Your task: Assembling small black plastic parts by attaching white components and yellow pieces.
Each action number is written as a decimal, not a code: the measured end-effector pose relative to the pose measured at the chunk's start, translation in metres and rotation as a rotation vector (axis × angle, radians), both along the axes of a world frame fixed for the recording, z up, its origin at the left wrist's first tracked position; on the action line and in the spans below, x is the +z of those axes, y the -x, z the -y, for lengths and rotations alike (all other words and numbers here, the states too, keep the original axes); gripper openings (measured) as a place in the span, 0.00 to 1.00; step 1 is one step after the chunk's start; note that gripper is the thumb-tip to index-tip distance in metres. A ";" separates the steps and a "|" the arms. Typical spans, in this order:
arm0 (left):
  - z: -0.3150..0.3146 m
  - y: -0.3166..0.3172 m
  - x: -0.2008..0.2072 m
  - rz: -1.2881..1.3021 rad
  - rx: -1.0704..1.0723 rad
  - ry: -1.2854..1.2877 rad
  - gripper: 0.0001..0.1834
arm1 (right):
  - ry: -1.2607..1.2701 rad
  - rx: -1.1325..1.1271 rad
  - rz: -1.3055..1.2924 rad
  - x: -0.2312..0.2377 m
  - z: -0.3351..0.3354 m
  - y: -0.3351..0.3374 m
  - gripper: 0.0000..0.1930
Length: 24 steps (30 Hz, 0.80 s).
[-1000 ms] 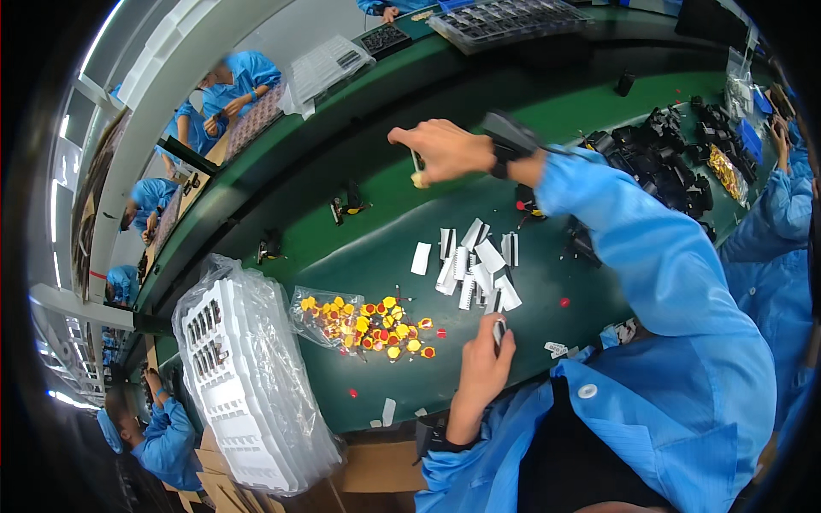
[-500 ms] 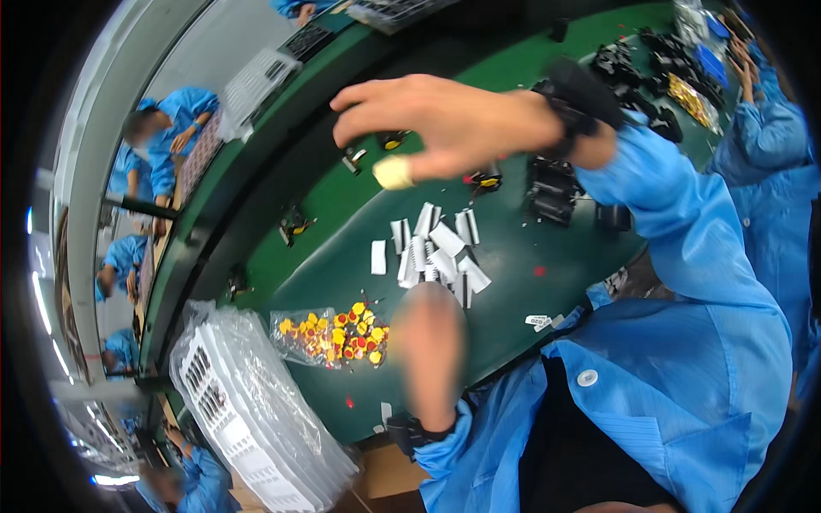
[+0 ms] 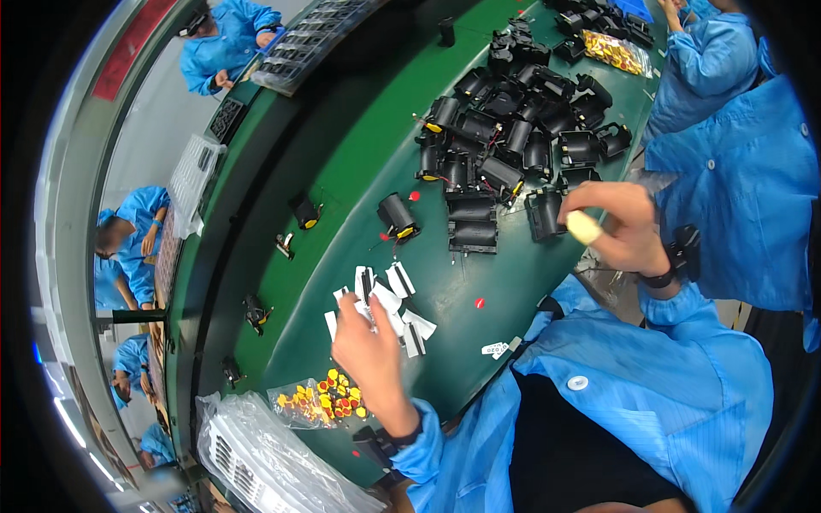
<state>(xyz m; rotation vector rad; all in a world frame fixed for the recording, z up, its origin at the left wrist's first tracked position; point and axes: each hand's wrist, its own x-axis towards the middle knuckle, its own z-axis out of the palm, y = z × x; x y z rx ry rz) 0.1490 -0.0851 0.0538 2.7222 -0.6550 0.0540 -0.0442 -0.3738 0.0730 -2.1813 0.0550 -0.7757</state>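
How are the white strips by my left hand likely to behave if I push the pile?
The white strips will probably slide apart, since they overlap loosely. They're likely light, as they look thin. Some may swivel, lying at different angles.

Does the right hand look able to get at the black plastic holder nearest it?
Probably yes: the right hand is close beside that black plastic holder, with nothing visible blocking the way between them; whether they touch is unclear.
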 end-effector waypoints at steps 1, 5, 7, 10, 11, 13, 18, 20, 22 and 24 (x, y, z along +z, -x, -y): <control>0.008 0.009 0.000 -0.090 -0.022 0.097 0.14 | 0.011 -0.040 -0.029 -0.013 -0.001 -0.001 0.05; 0.068 0.041 -0.024 0.083 -0.503 0.273 0.21 | -0.027 0.059 -0.039 -0.051 -0.023 -0.023 0.09; 0.095 0.045 -0.040 -0.010 -0.558 0.022 0.24 | 0.031 0.083 0.041 -0.053 -0.030 -0.035 0.10; 0.090 0.041 -0.066 0.030 -0.569 0.111 0.20 | 0.059 0.084 0.046 -0.044 -0.037 -0.040 0.10; 0.083 0.040 -0.071 0.052 -0.557 0.222 0.18 | 0.058 0.085 0.047 -0.043 -0.036 -0.038 0.10; 0.065 0.042 -0.068 -0.253 -0.427 0.522 0.13 | -0.030 0.091 0.020 -0.044 -0.035 -0.031 0.09; 0.023 0.051 -0.058 -1.110 -0.207 1.419 0.18 | -0.239 0.157 -0.100 -0.063 -0.044 -0.025 0.12; 0.015 0.055 -0.059 -1.123 -0.242 1.566 0.18 | -0.778 0.329 -0.237 -0.060 -0.065 -0.034 0.20; 0.007 0.052 -0.068 -0.804 -0.442 1.360 0.18 | -0.901 0.456 -0.252 -0.057 -0.078 -0.043 0.24; 0.003 0.054 -0.060 -0.754 -0.418 1.256 0.17 | -0.950 0.569 -0.229 -0.059 -0.087 -0.052 0.28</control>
